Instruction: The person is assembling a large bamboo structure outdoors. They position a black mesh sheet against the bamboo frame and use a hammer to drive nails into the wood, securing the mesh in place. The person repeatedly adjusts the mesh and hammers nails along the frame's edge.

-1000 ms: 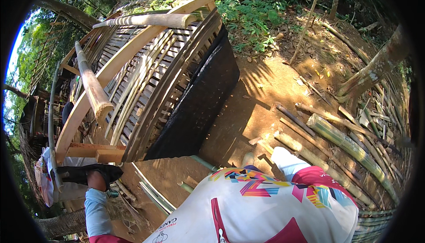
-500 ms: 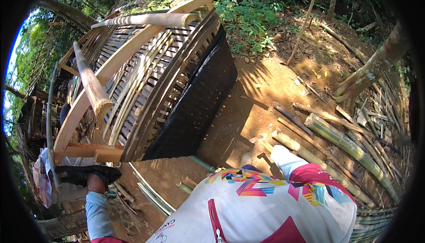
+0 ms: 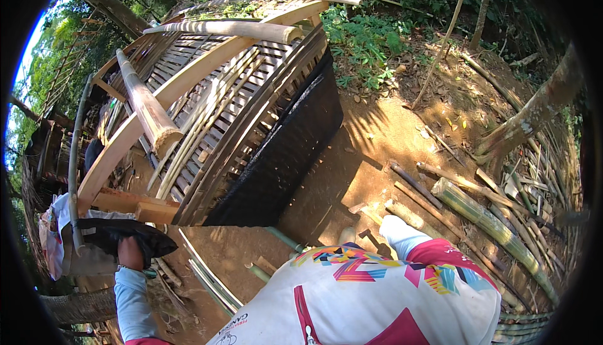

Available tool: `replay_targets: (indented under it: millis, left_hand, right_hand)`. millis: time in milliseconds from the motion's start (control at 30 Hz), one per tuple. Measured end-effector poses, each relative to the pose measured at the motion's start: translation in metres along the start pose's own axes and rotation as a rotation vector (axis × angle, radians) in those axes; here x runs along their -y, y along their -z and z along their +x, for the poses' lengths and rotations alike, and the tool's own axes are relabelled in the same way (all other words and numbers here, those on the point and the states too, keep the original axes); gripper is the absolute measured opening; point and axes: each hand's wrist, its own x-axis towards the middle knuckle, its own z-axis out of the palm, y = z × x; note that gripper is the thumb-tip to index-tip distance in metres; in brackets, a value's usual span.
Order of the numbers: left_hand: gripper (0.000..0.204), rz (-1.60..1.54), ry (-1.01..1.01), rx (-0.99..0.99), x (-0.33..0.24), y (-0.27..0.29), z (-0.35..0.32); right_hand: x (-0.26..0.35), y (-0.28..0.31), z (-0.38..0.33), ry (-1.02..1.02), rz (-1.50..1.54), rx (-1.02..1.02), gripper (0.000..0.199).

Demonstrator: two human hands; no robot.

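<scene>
On the left, my left hand [image 3: 130,254] reaches into the folds of a black bag [image 3: 100,232], which hides its fingers. Beside a pale sack [image 3: 55,238], the bag lies against a thin upright pole [image 3: 77,156]. On the other side, my right hand is mostly hidden by its light sleeve cuff [image 3: 397,232]. A hammer-like tool [image 3: 369,213] with a pale wooden handle sticks out from that cuff, low over the dirt ground.
A slatted bamboo structure [image 3: 207,106] with a curved wooden beam [image 3: 119,144] and black netting [image 3: 282,156] stands ahead. Cut bamboo poles [image 3: 490,207] lie at the right beside a tree trunk [image 3: 534,112]. Thin strips [image 3: 204,269] lie near my left arm.
The view has shifted, so the structure sits lower and farther right. My left hand has moved up against the black bag, which looks more spread out.
</scene>
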Motion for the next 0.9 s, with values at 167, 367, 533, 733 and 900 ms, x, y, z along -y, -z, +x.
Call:
replay_targets:
  millis: [167, 367, 533, 733, 900]
  left_hand:
    - [0.007, 0.032, -0.102, -0.188, 0.026, -0.029, -0.008]
    - [0.008, 0.032, -0.053, -0.188, 0.006, -0.014, -0.008]
    - [0.009, 0.007, 0.035, -0.112, -0.018, 0.014, -0.003]
    - [0.009, 0.011, 0.058, -0.119, -0.026, 0.021, -0.005]
    - [0.009, 0.024, 0.088, -0.127, -0.023, 0.013, -0.004]
  right_hand:
    - [0.006, 0.004, 0.005, 0.025, -0.024, -0.002, 0.025]
    - [0.009, 0.008, 0.006, 0.051, -0.07, 0.013, 0.025]
    - [0.013, 0.009, 0.011, 0.094, -0.101, 0.014, 0.025]
    - [0.015, 0.01, 0.014, 0.136, -0.143, 0.03, 0.025]
    - [0.015, 0.01, 0.018, 0.14, -0.168, 0.039, 0.024]
